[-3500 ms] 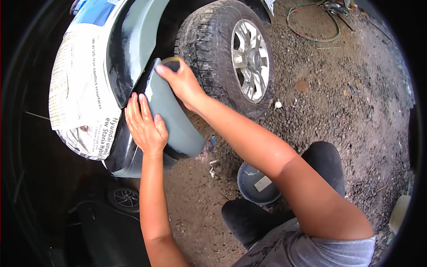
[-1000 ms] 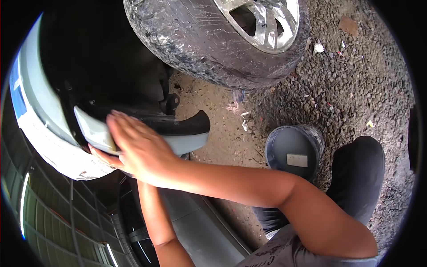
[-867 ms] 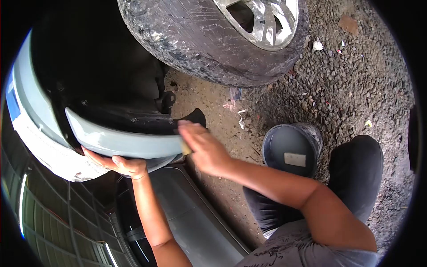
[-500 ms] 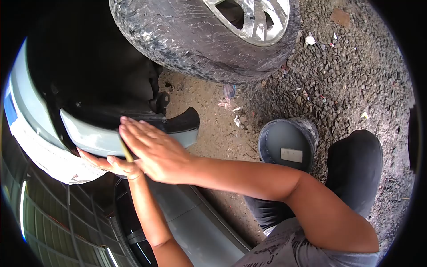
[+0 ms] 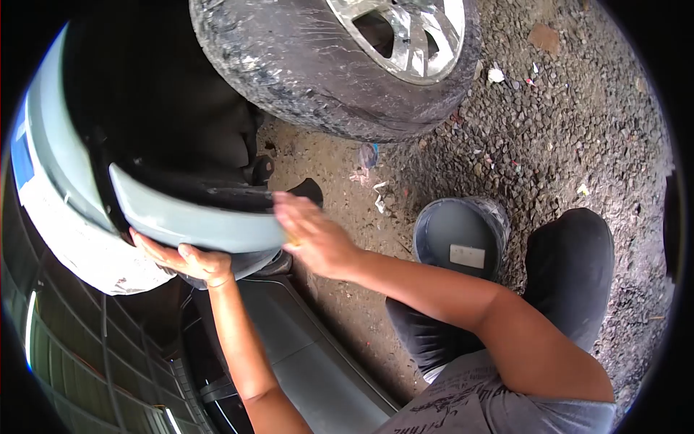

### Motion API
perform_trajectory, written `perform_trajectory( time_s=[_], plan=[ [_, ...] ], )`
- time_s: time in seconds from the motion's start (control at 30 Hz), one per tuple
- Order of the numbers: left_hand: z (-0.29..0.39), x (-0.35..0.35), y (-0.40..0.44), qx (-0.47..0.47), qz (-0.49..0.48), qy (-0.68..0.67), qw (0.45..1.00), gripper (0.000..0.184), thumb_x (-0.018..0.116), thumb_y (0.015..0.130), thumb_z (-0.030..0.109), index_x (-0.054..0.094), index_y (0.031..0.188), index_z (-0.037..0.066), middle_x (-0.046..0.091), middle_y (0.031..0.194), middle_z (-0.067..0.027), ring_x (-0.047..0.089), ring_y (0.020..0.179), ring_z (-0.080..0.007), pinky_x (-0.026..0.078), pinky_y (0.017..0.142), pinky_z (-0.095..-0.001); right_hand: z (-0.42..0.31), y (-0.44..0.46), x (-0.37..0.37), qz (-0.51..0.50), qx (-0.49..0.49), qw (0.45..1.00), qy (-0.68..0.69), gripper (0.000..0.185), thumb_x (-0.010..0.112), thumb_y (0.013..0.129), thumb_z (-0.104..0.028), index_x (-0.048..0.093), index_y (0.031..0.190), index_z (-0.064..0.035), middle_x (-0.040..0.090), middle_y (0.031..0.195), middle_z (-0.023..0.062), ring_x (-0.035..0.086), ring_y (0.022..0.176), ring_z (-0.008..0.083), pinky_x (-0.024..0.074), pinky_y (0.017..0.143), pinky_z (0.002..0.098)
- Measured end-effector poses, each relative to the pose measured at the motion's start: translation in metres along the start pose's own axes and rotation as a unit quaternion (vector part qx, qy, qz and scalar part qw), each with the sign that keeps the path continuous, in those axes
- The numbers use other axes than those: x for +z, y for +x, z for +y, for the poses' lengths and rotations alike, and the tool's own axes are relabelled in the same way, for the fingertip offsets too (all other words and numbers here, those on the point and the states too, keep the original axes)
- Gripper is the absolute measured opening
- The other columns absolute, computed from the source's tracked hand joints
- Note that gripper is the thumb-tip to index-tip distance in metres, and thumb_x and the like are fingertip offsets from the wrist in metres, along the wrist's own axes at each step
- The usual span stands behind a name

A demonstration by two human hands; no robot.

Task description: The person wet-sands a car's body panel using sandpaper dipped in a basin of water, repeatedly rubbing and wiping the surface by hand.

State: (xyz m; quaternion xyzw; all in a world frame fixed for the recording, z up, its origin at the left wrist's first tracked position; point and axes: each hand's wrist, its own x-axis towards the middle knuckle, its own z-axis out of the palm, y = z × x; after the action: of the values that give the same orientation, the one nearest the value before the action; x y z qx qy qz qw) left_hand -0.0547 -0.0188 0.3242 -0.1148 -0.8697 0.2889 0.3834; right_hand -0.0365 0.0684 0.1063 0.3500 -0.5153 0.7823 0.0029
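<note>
A pale grey-green car body panel (image 5: 195,217), curved along the wheel arch, crosses the left of the view. My right hand (image 5: 314,235) lies over its right end, blurred by motion. A thin yellowish piece of sandpaper (image 5: 292,241) shows at the edge of this hand, mostly hidden under the palm. My left hand (image 5: 184,259) rests against the panel's lower edge, its fingers stretched out to the left and its thumb apart. Above the panel is the dark wheel well (image 5: 166,108).
A muddy tyre (image 5: 311,79) with a silver rim stands at the top. Beside my knee is a bucket (image 5: 426,239) of dark liquid with a pale rectangular block (image 5: 467,255). White masking paper (image 5: 79,246) covers the far left. Gravel (image 5: 549,137) and litter lie to the right.
My right hand has slid rightward along the panel to its end, away from my left hand, taking the sandpaper with it. The left hand stays at the lower edge. The view has shifted slightly.
</note>
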Motion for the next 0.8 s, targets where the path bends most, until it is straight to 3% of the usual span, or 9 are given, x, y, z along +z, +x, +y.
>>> perform_trajectory(
  time_s=[0.07, 0.17, 0.4, 0.47, 0.67, 0.8],
  plan=[
    [0.004, -0.002, -0.001, -0.031, -0.003, -0.010, 0.999, 0.072, 0.031, 0.106, 0.044, 0.031, 0.155, -0.009, 0.033, 0.159, -0.0289, 0.030, 0.148, -0.0435, 0.021, 0.121, -0.0539, 0.028, -0.035, 0.000, 0.007, 0.021, 0.999, -0.049, 0.073, 0.056, 0.101, -0.021, 0.020, 0.157, 0.0078, 0.022, 0.164, 0.0273, 0.022, 0.155, 0.0363, 0.0180, 0.127, 0.0472],
    [-0.007, -0.003, -0.007, -0.023, -0.007, -0.010, 1.000, 0.072, 0.036, 0.104, 0.041, 0.030, 0.155, -0.008, 0.033, 0.159, -0.0297, 0.030, 0.147, -0.0475, 0.020, 0.121, -0.0566, -0.010, -0.010, -0.008, 0.025, 0.034, 0.999, -0.016, 0.072, 0.055, 0.103, -0.021, 0.019, 0.157, 0.0077, 0.021, 0.164, 0.0281, 0.021, 0.155, 0.0379, 0.0176, 0.128, 0.0478],
    [-0.009, -0.004, -0.004, -0.021, 0.002, 0.027, 0.999, 0.067, 0.036, 0.103, 0.039, 0.038, 0.152, -0.006, 0.042, 0.151, -0.0314, 0.042, 0.138, -0.0484, 0.032, 0.116, -0.0555, -0.109, 0.144, -0.029, 0.136, -0.117, 0.977, 0.113, 0.065, 0.051, 0.099, -0.010, 0.023, 0.153, 0.0131, 0.028, 0.157, 0.0375, 0.030, 0.146, 0.0519, 0.0278, 0.122, 0.0509],
    [-0.007, -0.006, 0.001, 0.001, 0.018, 0.023, 1.000, 0.064, 0.036, 0.103, 0.038, 0.040, 0.150, -0.006, 0.045, 0.149, -0.0310, 0.045, 0.136, -0.0485, 0.034, 0.115, -0.0565, -0.127, 0.182, -0.040, 0.130, -0.082, 0.971, 0.184, 0.062, 0.048, 0.104, -0.016, 0.023, 0.152, 0.0143, 0.028, 0.156, 0.0398, 0.032, 0.146, 0.0493, 0.0288, 0.122, 0.0448],
    [-0.005, -0.008, 0.003, -0.019, 0.025, -0.001, 1.000, 0.060, 0.038, 0.102, 0.035, 0.042, 0.149, -0.003, 0.045, 0.149, -0.0280, 0.046, 0.135, -0.0459, 0.033, 0.115, -0.0572, -0.103, 0.135, -0.024, 0.109, -0.117, 0.986, 0.048, 0.063, 0.047, 0.106, -0.019, 0.022, 0.155, 0.0122, 0.025, 0.160, 0.0351, 0.029, 0.149, 0.0453, 0.0285, 0.122, 0.0415],
    [-0.006, -0.010, 0.002, -0.019, 0.023, -0.005, 1.000, 0.062, 0.040, 0.101, 0.033, 0.039, 0.152, -0.002, 0.044, 0.151, -0.0264, 0.043, 0.139, -0.0453, 0.031, 0.117, -0.0548, -0.128, 0.191, -0.041, 0.144, -0.083, 0.983, 0.076, 0.055, 0.044, 0.108, -0.020, 0.032, 0.151, 0.0120, 0.038, 0.153, 0.0352, 0.040, 0.143, 0.0445, 0.0343, 0.119, 0.0414]
  ],
)
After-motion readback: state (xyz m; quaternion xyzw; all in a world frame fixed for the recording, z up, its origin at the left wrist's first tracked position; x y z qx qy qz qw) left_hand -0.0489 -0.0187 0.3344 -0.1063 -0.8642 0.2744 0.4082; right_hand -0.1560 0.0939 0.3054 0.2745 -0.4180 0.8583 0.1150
